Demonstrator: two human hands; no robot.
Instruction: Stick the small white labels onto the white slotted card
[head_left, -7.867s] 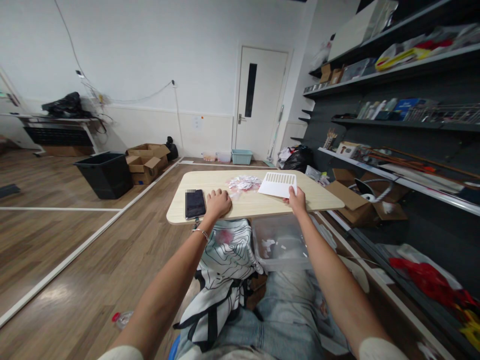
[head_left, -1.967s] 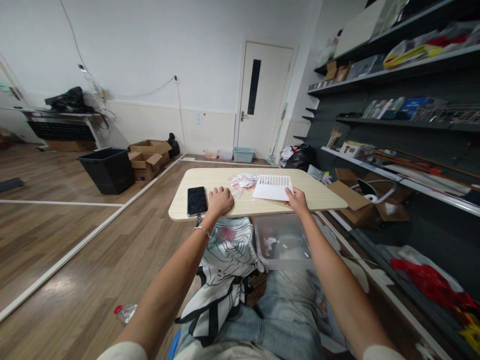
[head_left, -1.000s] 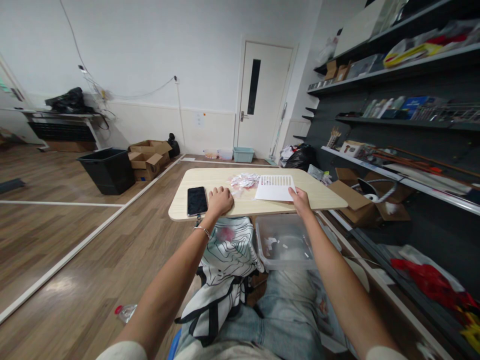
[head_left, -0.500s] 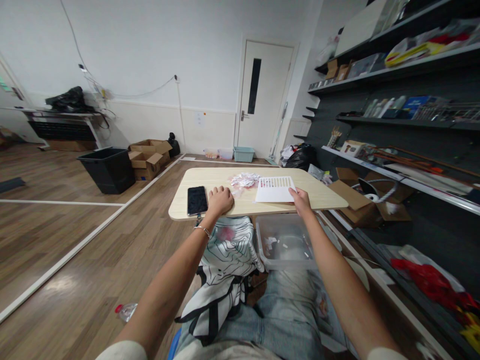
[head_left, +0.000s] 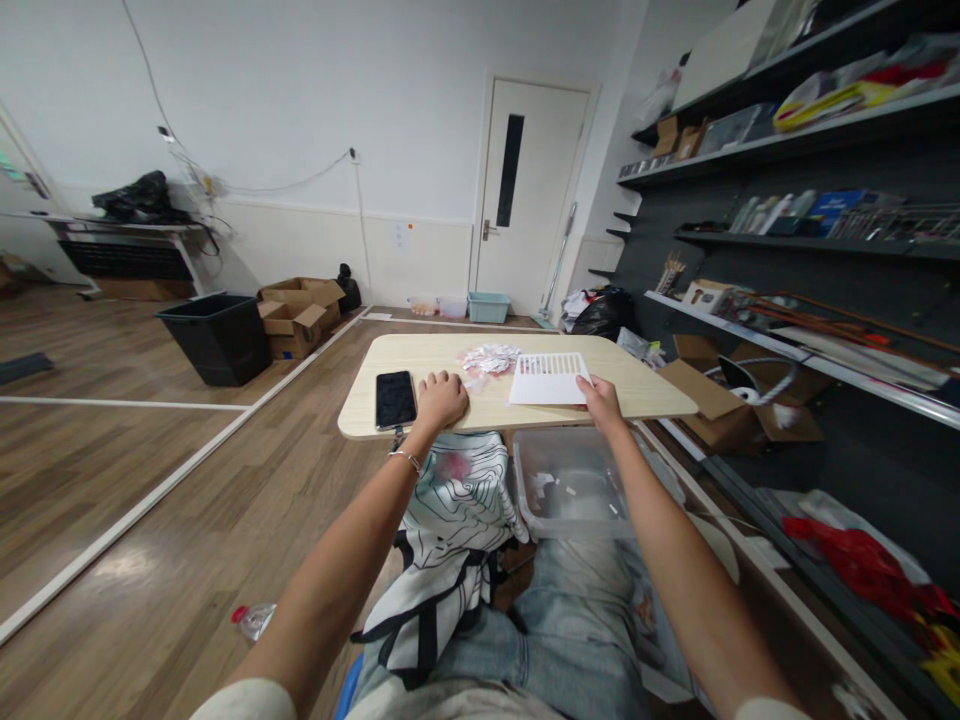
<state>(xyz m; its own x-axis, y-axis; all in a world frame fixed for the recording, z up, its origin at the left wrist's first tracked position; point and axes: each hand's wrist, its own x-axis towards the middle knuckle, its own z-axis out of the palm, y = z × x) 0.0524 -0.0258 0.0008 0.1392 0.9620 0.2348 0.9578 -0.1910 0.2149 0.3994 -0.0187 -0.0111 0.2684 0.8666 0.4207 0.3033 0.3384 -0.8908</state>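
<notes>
A white sheet with a row of slits (head_left: 547, 378) lies flat on the light wooden table (head_left: 645, 395). My right hand (head_left: 600, 400) pinches its near right corner. My left hand (head_left: 441, 398) rests on the table as a loose fist, just right of a black phone (head_left: 394, 398); I cannot see anything in it. A heap of small white and pink paper scraps (head_left: 489, 358) sits beyond my left hand, left of the sheet.
A clear plastic bin (head_left: 570, 482) with scraps stands under the table by my knees. Cardboard boxes (head_left: 296, 312) and a black crate (head_left: 214, 342) are on the floor at left. Dark shelves (head_left: 787, 240) line the right wall, with boxes (head_left: 720, 400) beneath. A white door (head_left: 525, 195) is behind.
The sheet, held up tilted earlier, has been lowered flat onto the table. My right hand stays at its corner. My left hand has not moved.
</notes>
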